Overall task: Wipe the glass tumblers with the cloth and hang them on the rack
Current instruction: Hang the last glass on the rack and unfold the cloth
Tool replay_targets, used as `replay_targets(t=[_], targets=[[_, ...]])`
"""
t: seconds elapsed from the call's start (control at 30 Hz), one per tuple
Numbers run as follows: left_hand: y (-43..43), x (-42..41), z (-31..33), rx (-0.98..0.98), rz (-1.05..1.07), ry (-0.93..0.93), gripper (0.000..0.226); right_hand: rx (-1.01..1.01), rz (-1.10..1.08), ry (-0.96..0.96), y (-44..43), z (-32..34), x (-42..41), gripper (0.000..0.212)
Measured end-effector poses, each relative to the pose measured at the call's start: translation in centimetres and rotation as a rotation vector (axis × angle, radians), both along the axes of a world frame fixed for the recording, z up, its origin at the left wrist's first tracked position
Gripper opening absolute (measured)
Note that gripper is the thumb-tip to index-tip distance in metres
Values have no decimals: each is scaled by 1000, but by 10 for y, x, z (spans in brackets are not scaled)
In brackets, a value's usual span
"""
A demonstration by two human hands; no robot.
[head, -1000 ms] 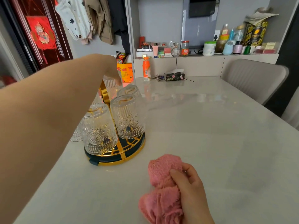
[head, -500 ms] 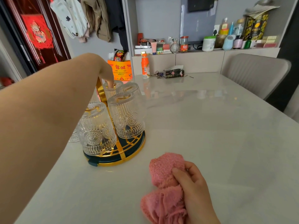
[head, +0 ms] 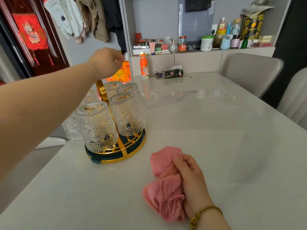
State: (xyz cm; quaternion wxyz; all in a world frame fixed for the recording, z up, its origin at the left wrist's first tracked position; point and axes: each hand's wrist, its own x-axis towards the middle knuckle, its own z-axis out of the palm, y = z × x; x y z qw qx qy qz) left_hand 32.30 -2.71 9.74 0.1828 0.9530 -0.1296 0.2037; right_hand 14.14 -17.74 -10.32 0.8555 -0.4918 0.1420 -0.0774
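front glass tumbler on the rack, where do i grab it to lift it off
Grip the front glass tumbler round its ribbed side wall, coming from the near side with the left hand, since the right hand holds the pink cloth. It hangs mouth down over a gold prong of the rack, with another tumbler close on its right, so lifting straight up looks safest.
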Motion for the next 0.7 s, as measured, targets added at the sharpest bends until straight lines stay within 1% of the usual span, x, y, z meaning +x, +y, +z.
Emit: replay_targets(t=[0.03, 0.07, 0.1, 0.13, 0.2, 0.23, 0.27, 0.33, 0.37, 0.4, 0.43, 0.47, 0.53, 0.57, 0.63, 0.7], targets=[[-4, -19, -3, -137, -75, -49, 30, 9, -8, 3, 0, 1, 0, 13], [-8, -44, -7, -197, -165, -86, 28, 11, -13, 7, 0, 2, 0, 13], [-9, -69, -14, -189, -242, -76, 25, 11, -15, 8, 1, 5, -3, 13], [-10, -92, -23, -145, -319, -23, 24, 11, -18, 11, 2, 6, -5, 12], [-9, -124, -49, -34, -387, 116, 26, 23, -21, 6, 4, 9, -14, 12], [-10, -135, -64, -24, -388, 181, 28, 34, -21, -7, 4, 11, -17, 13], [-11, -151, -74, -53, -381, 276, 32, 41, -26, -21, 5, 15, -26, 15], [-12, -171, -93, -190, -374, 575, 42, 58, -24, -54, 5, 24, -41, 19], [-13, -178, -101, -255, -404, 721, 48, 60, -14, -75, 6, 29, -48, 21], [-15, -188, -107, -297, -450, 821, 56, 55, 2, -93, 6, 33, -58, 23], [-16, -195, -114, -337, -501, 860, 61, 44, 23, -108, 5, 37, -67, 25], [-18, -205, -117, -392, -545, 856, 57, 22, 40, -128, 4, 41, -80, 27], [-21, -217, -118, -506, -605, 790, 32, -29, 52, -169, 0, 49, -101, 28], [-24, -225, -115, -554, -616, 749, 26, -81, 46, -186, -4, 54, -112, 27], [-27, -238, -109, -573, -588, 635, 23, -268, 21, -216, -12, 65, -127, 24], [-31, -253, -104, -581, -580, 517, 26, -494, -31, -277, -20, 76, -141, 23]])
